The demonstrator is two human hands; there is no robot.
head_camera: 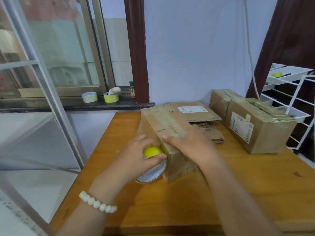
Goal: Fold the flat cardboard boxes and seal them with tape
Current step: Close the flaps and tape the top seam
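Note:
A brown cardboard box (163, 121) stands on the wooden table (187, 201), its top flaps folded and its right flap partly raised. My left hand (136, 155) grips a yellow tape roll (151, 165) pressed against the box's near left corner. My right hand (192, 143) lies flat with straight fingers on the box's top near edge, pressing it down. More flat cardboard (214, 133) lies behind my right hand.
Two taped boxes (255, 123) stand at the table's back right. A white wire rack (293, 99) stands to the right. On the windowsill sit a white tape roll (89, 96), a yellow tape roll (111, 97) and a small bottle (132, 90).

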